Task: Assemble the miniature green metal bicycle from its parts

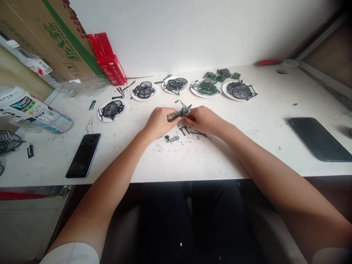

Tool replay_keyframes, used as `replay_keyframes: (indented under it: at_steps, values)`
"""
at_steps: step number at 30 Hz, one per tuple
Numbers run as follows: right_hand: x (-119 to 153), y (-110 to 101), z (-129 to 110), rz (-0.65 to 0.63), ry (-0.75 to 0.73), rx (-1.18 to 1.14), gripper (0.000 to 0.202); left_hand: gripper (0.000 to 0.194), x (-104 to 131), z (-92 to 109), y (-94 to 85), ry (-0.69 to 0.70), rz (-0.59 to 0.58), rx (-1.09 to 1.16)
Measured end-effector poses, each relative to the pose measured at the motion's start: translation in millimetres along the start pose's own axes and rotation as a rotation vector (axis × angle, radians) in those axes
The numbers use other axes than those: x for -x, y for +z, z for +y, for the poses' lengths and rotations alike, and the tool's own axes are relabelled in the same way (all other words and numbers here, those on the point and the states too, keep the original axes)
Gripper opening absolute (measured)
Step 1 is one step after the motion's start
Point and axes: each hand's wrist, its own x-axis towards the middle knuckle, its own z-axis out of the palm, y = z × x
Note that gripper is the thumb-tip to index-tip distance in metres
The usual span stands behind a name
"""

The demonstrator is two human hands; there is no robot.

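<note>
Between my two hands, a little above the white table (233, 146), is a green miniature bicycle frame (176, 115) with silver handlebars (180, 103). My left hand (162, 120) closes on its left end. Fingers of my right hand (202, 118) pinch it from the other side, near the handlebars, and they partly hide it. Small green and metal bicycle parts lie on the table just below my hands, among them a wire rack (173, 139), a green saddle (167, 138) and green struts (184, 130).
Paper plates of miniature wheels and frames stand in a row behind, including a plate of green parts (206, 88). A phone (84, 156) lies left, a dark flat case (321, 139) right. A red box (115, 69) and a large plastic pack (35, 110) stand at left.
</note>
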Motion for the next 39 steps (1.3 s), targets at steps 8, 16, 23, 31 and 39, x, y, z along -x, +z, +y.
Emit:
replay_keyframes:
  at_steps: [8, 16, 23, 31, 39]
  values:
    - [-0.5, 0.1, -0.4, 0.003, -0.005, 0.000, 0.027, 0.022, 0.8, -1.1, 1.3, -0.001, 0.006, 0.006]
    - [-0.6, 0.7, 1.0, 0.006, -0.017, -0.007, 0.027, 0.020, 0.7, -0.9, 1.1, 0.005, 0.010, 0.012]
    - [-0.9, 1.2, 1.3, 0.007, -0.009, -0.008, 0.027, 0.022, 0.8, -0.1, 0.6, 0.012, 0.005, 0.004]
    - [0.2, -0.3, 0.2, -0.002, -0.015, -0.003, 0.027, 0.022, 0.9, 1.1, 0.2, 0.004, 0.004, 0.003]
    - [0.0, -0.5, 0.2, -0.007, -0.011, 0.002, 0.028, 0.023, 0.7, 2.2, -0.8, -0.004, -0.005, -0.005]
